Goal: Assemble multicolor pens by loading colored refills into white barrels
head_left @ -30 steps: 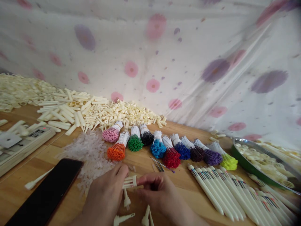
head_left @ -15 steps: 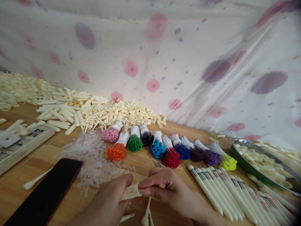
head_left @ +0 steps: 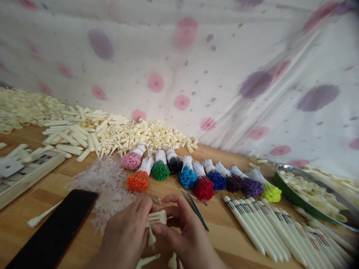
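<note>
Near the front middle of the table, a cream slotted plastic pen part (head_left: 157, 218) is between my hands. My left hand (head_left: 127, 228) is closed around its left end. On the other end, the thumb of my right hand (head_left: 185, 231) presses the part, with curled fingers behind it and the index finger raised. Just below hangs or lies another cream pointed piece (head_left: 151, 239); whether it is held I cannot tell. Dark tweezers (head_left: 196, 210) lie right of my right hand, beside a thin purple-tipped refill (head_left: 200, 200). More cream pieces (head_left: 147, 260) lie under my hands.
Colour-tipped refill bundles (head_left: 203, 183) stand in a row. Assembled multicolour pens (head_left: 246, 228) lie at right, before a green-sided pan (head_left: 294, 201). Leftward are clear small tubes (head_left: 112, 190), a black phone (head_left: 56, 231) and a power strip (head_left: 36, 172). Cream parts (head_left: 140, 134) heap behind.
My right hand has opened out and turned, its thumb now against the slotted part. The tweezers have come into fuller view. A pointed piece now shows below the slotted part.
</note>
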The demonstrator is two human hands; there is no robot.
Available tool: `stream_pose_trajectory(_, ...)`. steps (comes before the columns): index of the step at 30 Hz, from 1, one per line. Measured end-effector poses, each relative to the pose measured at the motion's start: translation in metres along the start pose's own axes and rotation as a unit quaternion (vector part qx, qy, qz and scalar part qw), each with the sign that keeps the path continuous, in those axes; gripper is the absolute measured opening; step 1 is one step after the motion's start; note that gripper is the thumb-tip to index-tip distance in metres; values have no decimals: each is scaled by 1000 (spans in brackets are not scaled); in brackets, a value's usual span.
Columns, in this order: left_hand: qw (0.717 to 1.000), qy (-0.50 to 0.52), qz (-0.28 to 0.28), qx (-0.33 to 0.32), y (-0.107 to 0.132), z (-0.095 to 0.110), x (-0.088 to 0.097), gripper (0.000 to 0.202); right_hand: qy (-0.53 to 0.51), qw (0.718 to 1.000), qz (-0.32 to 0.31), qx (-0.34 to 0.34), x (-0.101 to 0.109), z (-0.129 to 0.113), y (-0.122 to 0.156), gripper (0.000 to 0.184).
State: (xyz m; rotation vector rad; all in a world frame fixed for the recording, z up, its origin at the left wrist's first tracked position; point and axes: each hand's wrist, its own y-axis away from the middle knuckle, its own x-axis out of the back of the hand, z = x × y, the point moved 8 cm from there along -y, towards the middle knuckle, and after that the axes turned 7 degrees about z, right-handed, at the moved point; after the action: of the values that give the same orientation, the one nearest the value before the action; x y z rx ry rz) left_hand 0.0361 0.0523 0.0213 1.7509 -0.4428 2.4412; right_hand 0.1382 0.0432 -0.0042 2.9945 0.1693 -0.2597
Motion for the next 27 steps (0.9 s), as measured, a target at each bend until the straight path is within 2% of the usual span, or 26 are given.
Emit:
stream_pose_trajectory(5,997,-57,26,-55,6,10,-5,32,30,999,23,-25,4,3,-5,35)
stream_pose_trajectory(8,994,-70,50,-72,8,13,-5,33,44,999,30,-14,6,-7,-4,30)
stream_pose_trajectory(12,995,-50,38,-76,7,12,-6,32,39,998,-29,-46,3,-18,2,44)
stream_pose_trajectory(14,997,-29,37,-58,6,9,-5,29,56,996,-56,-34,7,-29,4,50)
stream_pose_trajectory(15,998,-12,42,-46,6,6,-3,28,80,995,-58,-6,11,-39,5,47)
stream_pose_trajectory(17,997,40,57,-19,6,2,0,27,156,983,-43,84,20,-62,6,28)
stream_pose_trajectory(19,993,103,55,9,6,-3,0,27,252,948,-36,192,23,-84,10,7)
stream_pose_trajectory(21,986,159,31,28,7,-5,-4,25,335,896,-53,288,17,-97,16,15)
stream_pose_trajectory(23,980,195,0,34,7,-5,-10,25,383,857,-74,338,9,-99,21,18)
stream_pose_trajectory(27,973,219,-69,30,8,-1,-23,26,378,846,-78,369,0,-94,24,21)
